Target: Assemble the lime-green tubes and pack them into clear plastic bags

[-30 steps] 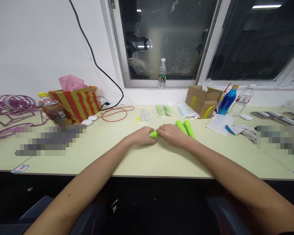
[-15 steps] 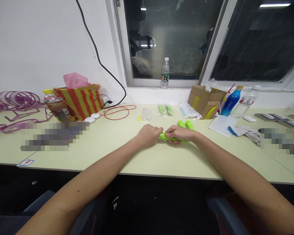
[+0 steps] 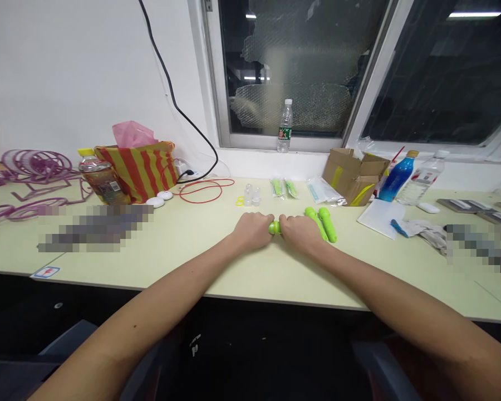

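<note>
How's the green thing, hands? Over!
Left grip and right grip: both closed on green thing. Mostly hidden. Nearest clutter: two green sticks by right grip.

No wording can be read. Beyond the desk's (image 3: 200,250) back edge, a clear bottle (image 3: 284,133) bears a green label with red and white marks, too small to decipher. Toward the left of that edge, a yellow-capped bottle (image 3: 105,181) shows a barcode. Along the front edge, at left, sits a blue-bordered sticker (image 3: 45,272) with a red sign, its meaning unclear.
</note>
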Motion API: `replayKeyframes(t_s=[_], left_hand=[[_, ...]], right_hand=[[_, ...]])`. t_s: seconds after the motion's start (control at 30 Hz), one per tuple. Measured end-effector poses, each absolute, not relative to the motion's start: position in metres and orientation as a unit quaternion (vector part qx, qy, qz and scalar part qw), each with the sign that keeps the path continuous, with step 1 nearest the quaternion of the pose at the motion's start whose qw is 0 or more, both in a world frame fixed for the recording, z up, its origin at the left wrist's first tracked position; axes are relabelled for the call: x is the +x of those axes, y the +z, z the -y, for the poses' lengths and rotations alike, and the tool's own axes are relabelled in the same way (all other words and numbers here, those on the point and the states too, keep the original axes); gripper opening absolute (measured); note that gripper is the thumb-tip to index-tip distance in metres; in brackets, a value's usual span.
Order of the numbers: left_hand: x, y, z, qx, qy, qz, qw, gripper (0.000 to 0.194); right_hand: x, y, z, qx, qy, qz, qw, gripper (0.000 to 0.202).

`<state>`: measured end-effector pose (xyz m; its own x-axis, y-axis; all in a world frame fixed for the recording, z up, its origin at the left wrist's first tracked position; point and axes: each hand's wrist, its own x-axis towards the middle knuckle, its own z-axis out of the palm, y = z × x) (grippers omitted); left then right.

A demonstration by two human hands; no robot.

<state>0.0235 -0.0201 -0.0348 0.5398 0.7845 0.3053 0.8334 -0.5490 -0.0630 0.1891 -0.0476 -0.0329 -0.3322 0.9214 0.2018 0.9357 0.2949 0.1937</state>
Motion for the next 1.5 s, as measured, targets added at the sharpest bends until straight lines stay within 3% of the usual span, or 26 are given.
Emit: replayKeyframes(t_s=[0.2, 0.33, 0.4, 0.6, 0.73, 0.97, 1.17, 1.3, 1.43, 1.5], left_hand=[[0.027, -0.038, 0.02, -0.89, -0.117, 0.423, 0.128, 0.02], [0.029, -0.041, 0.018, -0.909, -0.133, 0.367, 0.146, 0.019], [0.03, -0.041, 0.019, -0.91, -0.138, 0.366, 0.139, 0.019], [0.029, -0.032, 0.023, -0.858, -0.17, 0.483, 0.033, 0.014], [0.029, -0.029, 0.024, -0.835, -0.159, 0.524, -0.049, 0.012], [0.031, -0.032, 0.029, -0.85, -0.119, 0.509, 0.063, 0.019], [0.032, -0.033, 0.031, -0.872, -0.108, 0.45, 0.159, 0.02], [0.031, -0.035, 0.03, -0.894, -0.108, 0.391, 0.19, 0.019], [0.03, -0.037, 0.028, -0.912, -0.103, 0.335, 0.213, 0.018], [0.03, -0.038, 0.027, -0.915, -0.104, 0.32, 0.221, 0.018]], right_hand=[[0.195, -0.025, 0.045, -0.596, -0.055, 0.8, 0.038, 0.018], [0.208, -0.011, 0.041, -0.566, 0.186, 0.803, -0.034, 0.035], [0.209, -0.008, 0.04, -0.551, 0.229, 0.801, -0.054, 0.039], [0.188, -0.019, 0.05, -0.576, -0.156, 0.799, 0.074, 0.016], [0.181, -0.026, 0.048, -0.543, -0.235, 0.8, 0.099, 0.025], [0.187, -0.022, 0.038, -0.574, -0.122, 0.81, 0.004, 0.016], [0.187, -0.013, 0.042, -0.599, -0.05, 0.799, -0.017, 0.018], [0.194, -0.009, 0.04, -0.603, 0.093, 0.791, -0.049, 0.023], [0.203, -0.004, 0.036, -0.573, 0.258, 0.771, -0.103, 0.01], [0.207, -0.002, 0.035, -0.549, 0.315, 0.767, -0.105, 0.017]])
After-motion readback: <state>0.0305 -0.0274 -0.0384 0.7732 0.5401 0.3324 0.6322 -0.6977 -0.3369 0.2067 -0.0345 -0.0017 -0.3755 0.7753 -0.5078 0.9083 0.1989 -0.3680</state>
